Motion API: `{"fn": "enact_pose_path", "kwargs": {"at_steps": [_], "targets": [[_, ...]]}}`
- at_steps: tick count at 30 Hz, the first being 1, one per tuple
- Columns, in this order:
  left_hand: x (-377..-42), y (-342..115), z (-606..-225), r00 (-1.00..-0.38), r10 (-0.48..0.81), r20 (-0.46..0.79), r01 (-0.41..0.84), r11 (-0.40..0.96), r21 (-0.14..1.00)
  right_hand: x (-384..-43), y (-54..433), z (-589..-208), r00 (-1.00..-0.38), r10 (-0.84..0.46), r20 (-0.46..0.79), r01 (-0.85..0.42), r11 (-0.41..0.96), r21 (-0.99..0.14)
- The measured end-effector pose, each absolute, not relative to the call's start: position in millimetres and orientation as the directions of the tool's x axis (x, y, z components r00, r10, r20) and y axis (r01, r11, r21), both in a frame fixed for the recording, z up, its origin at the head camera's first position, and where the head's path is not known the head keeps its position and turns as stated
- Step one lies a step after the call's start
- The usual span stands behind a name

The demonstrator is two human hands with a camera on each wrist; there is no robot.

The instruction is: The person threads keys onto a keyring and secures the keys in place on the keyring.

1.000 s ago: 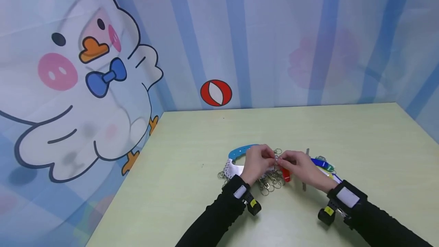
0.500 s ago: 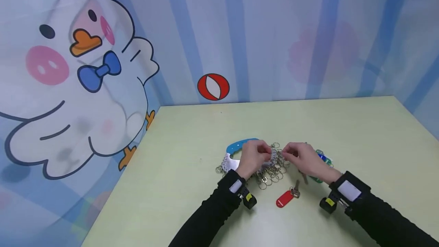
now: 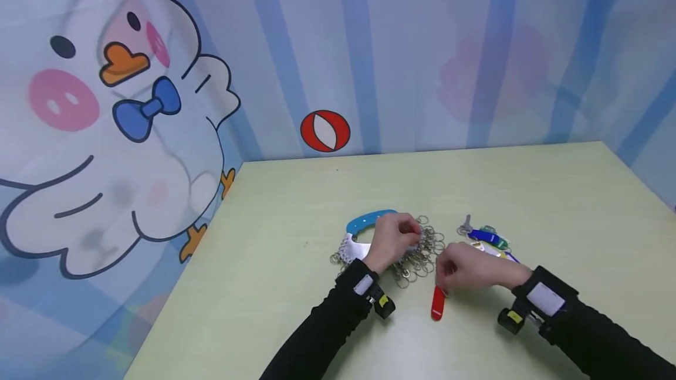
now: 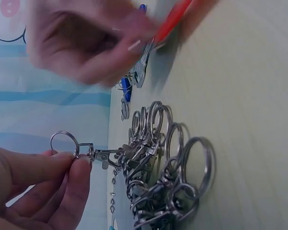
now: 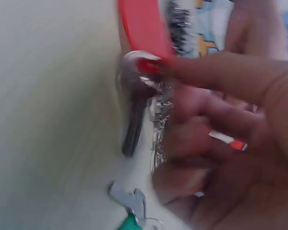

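My left hand [image 3: 391, 243] pinches the split ring of a swivel snap hook [image 4: 105, 155], which reaches to a bunch of similar hooks and rings [image 4: 168, 177]. These hang along a white plate [image 3: 361, 249] with a blue handle [image 3: 363, 222], lying on the table; the hand covers part of it. To the right, my right hand [image 3: 470, 267] pinches a red key tag [image 5: 144, 28] near its ring. A metal key [image 5: 134, 127] hangs from that tag. The right wrist view is blurred, and the tag's lower end shows below the hand in the head view.
Beyond the right hand lie a blue key tag [image 3: 488, 236], a metal key [image 3: 467, 223] and a green tag [image 5: 129, 223]. The table [image 3: 296, 192] meets a printed cloth backdrop [image 3: 401, 51] at its back edge.
The red tag dropped from between the hands onto the table. My right hand then moved down and toward me and picked it up. The left hand has stayed at the hooks.
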State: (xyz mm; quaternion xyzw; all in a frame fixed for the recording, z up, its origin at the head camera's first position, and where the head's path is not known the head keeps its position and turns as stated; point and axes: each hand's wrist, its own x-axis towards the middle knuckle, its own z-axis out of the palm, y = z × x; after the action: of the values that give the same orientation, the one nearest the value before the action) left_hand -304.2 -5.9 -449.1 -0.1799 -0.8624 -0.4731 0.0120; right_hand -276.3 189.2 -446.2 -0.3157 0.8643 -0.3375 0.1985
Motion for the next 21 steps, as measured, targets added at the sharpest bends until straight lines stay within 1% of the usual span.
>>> {"fn": "enact_pose_path", "kwargs": {"at_steps": [1, 3, 5, 7, 8, 11, 15, 18, 21], "targets": [[-304, -6, -449, -0.934, 0.3, 0.196, 0.326, 0.485, 0.811, -278, 190, -447, -0.733, -0.672, -0.106, -0.387, 0.54, -0.747], [-305, -8, -449, -0.931, 0.305, 0.202, 0.334, 0.481, 0.811, -283, 192, -448, -0.776, -0.625, -0.082, -0.297, 0.478, -0.827], [-305, -9, -450, -0.931, 0.306, 0.201, 0.332, 0.472, 0.817, -287, 195, -449, -0.819, -0.567, -0.086, -0.195, 0.415, -0.889], [-305, -11, -452, -0.931, 0.307, 0.198, 0.328, 0.463, 0.824, -290, 197, -451, -0.85, -0.518, -0.095, -0.113, 0.355, -0.928], [-305, -11, -453, -0.931, 0.309, 0.194, 0.325, 0.457, 0.828, -291, 197, -452, -0.863, -0.497, -0.094, -0.088, 0.33, -0.94], [-306, -12, -455, -0.93, 0.315, 0.189, 0.32, 0.443, 0.837, -292, 195, -455, -0.892, -0.449, -0.052, -0.075, 0.262, -0.962], [-307, -12, -456, -0.929, 0.318, 0.189, 0.32, 0.433, 0.843, -295, 189, -456, -0.915, -0.403, -0.01, -0.087, 0.22, -0.972], [-308, -12, -456, -0.929, 0.317, 0.192, 0.321, 0.431, 0.843, -299, 188, -459, -0.919, -0.392, -0.049, -0.036, 0.205, -0.978], [-308, -11, -456, -0.93, 0.313, 0.192, 0.32, 0.432, 0.843, -300, 187, -462, -0.906, -0.407, -0.12, 0.044, 0.193, -0.98]]}}
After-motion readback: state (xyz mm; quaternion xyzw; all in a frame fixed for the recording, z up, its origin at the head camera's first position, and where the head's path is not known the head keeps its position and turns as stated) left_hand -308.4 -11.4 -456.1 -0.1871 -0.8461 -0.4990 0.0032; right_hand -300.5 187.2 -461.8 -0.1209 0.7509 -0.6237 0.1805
